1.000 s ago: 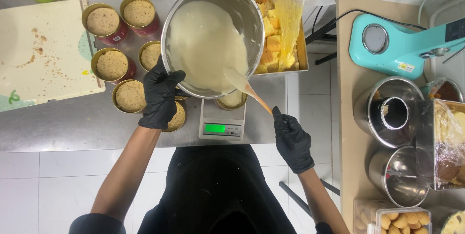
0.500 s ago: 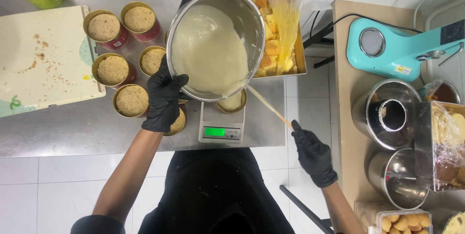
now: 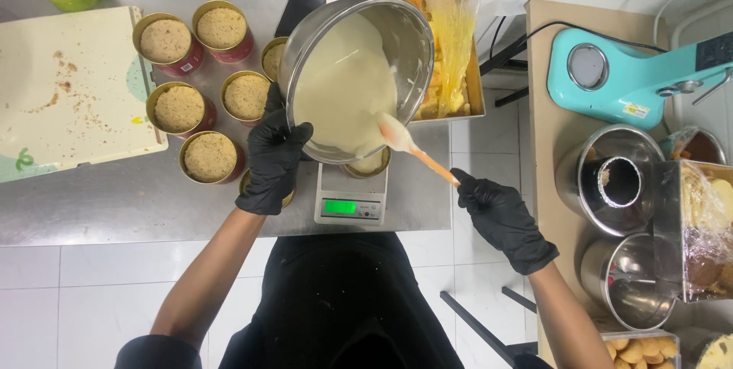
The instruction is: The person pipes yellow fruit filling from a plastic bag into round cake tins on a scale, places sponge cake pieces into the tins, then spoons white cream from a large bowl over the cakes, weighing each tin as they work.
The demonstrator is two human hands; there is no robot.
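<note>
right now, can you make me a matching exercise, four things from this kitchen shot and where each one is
Things:
1. bowl
2. spatula
3. scale
4. mixer

Places:
A. on the side counter, far right
B. tilted in the left hand
C. on the steel table, under the bowl
D. in the right hand, tip in the batter

Pairs: 1-B, 2-D, 3-C, 4-A

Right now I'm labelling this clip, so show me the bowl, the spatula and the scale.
Bowl (image 3: 416, 40): head view, on its bare steel inner wall.
Spatula (image 3: 397, 134): head view, on its pale blade at the bowl's lip.
Scale (image 3: 341, 205): head view, on its lit green display.
</note>
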